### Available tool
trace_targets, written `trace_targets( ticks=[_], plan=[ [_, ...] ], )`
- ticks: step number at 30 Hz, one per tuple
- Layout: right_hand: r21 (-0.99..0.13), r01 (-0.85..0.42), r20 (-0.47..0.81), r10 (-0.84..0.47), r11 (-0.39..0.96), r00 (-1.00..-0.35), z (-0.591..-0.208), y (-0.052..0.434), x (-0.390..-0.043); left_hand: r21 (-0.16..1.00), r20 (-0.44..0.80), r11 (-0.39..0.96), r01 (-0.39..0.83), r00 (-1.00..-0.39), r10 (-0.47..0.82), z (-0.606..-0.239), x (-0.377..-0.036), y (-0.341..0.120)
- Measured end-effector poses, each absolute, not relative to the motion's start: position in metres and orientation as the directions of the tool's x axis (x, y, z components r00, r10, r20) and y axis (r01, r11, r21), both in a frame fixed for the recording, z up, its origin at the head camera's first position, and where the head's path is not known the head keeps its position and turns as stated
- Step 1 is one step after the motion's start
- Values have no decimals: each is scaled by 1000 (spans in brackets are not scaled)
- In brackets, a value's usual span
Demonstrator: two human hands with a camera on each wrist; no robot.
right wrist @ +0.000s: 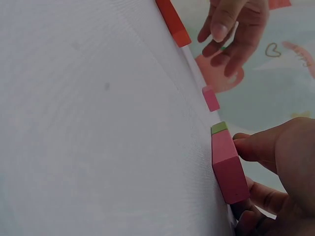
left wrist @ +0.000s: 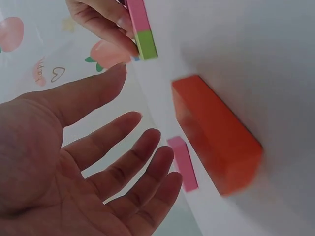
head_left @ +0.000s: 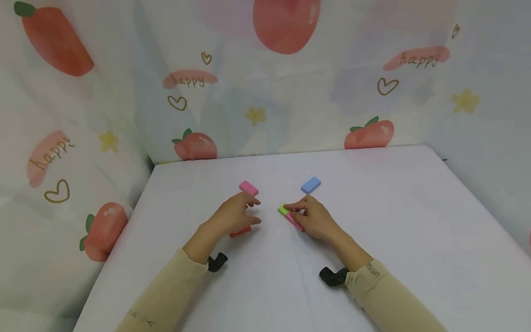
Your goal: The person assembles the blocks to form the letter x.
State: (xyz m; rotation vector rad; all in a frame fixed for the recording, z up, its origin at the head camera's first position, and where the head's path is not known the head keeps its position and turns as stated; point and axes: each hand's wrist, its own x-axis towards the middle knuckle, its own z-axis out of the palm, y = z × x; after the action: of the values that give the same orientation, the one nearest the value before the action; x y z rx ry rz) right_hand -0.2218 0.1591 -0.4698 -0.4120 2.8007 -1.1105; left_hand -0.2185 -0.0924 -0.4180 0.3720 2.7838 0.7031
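My right hand (head_left: 313,219) bends over a green block (head_left: 283,210) and a pink block (head_left: 295,222) set end to end in one row. Its index fingertip touches the green one while the thumb rests against the pink one. In the right wrist view the pink block (right wrist: 229,172) is nearer the camera. My left hand (head_left: 234,213) hovers with fingers spread and nothing in them. Partly under it lies an orange-red block (left wrist: 216,132). Another pink block (head_left: 249,188) lies just beyond its fingers.
A blue block (head_left: 311,185) lies beyond my right hand. White cloth covers the table (head_left: 373,193), and a printed curtain (head_left: 290,92) stands behind its back edge. Black wrist-worn pieces (head_left: 333,276) stick out below both sleeves.
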Motion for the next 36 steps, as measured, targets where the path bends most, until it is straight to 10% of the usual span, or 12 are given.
trace_targets(
  ticks=[36],
  plan=[
    [-695, -208, 2, -287, 689, -958, -468, 158, -222, 452, -213, 882, 138, -943, 257, -432, -199, -122]
  ],
)
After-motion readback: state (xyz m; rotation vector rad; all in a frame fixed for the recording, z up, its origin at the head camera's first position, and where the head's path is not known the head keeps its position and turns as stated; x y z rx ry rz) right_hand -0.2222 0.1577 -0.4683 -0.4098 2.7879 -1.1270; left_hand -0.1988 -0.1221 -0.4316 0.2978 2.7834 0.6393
